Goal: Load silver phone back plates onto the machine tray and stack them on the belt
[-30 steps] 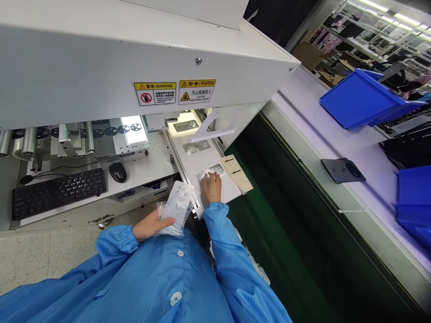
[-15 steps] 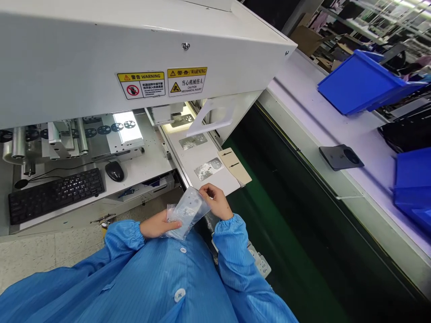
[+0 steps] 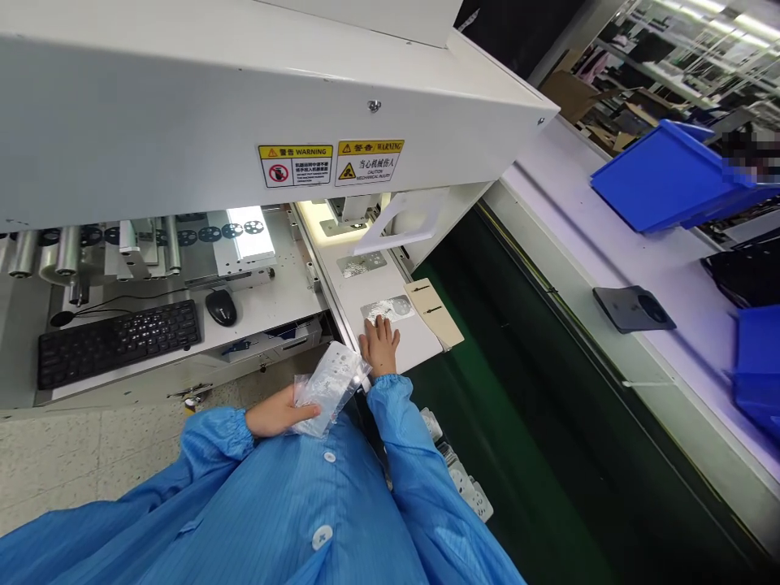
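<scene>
My left hand (image 3: 277,414) is closed on a stack of clear plastic-wrapped sheets (image 3: 329,383), held near my chest. My right hand (image 3: 379,345) lies flat with fingers stretched out on the white machine tray (image 3: 420,345), fingertips touching the near silvery sheet (image 3: 390,309). A second silvery sheet (image 3: 362,263) lies farther in on the same tray, under the lit machine opening. Both arms are in blue sleeves.
A beige card (image 3: 435,311) lies at the tray's right edge. A black keyboard (image 3: 119,341) and mouse (image 3: 221,307) sit on the shelf to the left. The green conveyor belt (image 3: 524,390) runs on the right, with blue bins (image 3: 661,175) and a grey holder (image 3: 634,309) beyond.
My right hand left the stack held in my left hand and reached forward onto the tray by the near silvery sheet. My left hand kept the stack.
</scene>
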`<state>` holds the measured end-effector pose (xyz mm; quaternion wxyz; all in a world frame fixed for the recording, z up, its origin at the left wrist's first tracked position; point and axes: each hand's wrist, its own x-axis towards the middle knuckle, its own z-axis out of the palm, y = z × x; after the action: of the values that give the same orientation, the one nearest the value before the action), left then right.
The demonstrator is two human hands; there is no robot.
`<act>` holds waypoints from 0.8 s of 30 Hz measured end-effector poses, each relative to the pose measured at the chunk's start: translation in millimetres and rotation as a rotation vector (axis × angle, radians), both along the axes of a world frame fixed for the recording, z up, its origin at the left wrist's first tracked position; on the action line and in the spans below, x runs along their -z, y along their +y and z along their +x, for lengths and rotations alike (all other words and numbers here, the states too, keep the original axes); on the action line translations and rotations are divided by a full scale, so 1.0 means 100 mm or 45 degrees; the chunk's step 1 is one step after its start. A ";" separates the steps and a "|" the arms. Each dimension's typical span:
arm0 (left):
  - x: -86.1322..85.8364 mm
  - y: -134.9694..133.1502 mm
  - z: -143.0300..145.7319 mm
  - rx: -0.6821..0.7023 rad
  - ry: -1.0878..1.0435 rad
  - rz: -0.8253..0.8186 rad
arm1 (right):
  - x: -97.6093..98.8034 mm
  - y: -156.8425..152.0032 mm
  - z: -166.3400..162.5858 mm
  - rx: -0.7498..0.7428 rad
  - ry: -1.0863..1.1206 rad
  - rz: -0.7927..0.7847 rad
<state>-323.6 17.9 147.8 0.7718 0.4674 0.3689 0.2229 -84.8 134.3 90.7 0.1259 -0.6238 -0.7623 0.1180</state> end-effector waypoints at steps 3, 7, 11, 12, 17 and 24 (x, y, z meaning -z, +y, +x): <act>-0.03 0.02 0.00 0.002 0.002 0.000 | -0.12 -0.01 0.02 0.009 0.191 0.006; -0.10 0.08 0.02 0.063 0.013 0.041 | -0.53 -0.13 0.10 -0.023 0.781 -0.105; -0.12 0.14 0.08 0.121 0.043 0.099 | -1.02 -0.33 0.20 -0.268 1.002 -0.515; -0.12 0.15 0.10 0.135 0.060 0.114 | -1.11 -0.37 0.22 -0.303 0.998 -0.559; -0.07 0.16 0.17 0.213 0.080 0.126 | -1.18 -0.36 0.30 -0.251 1.075 -0.575; 0.00 0.11 0.16 0.204 -0.002 0.110 | -0.43 0.27 -0.02 0.320 0.329 0.071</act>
<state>-307.4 29.0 148.2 0.7666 0.5281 0.3198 0.1764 -87.2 161.7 134.0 0.2538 -0.6901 -0.6587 0.1592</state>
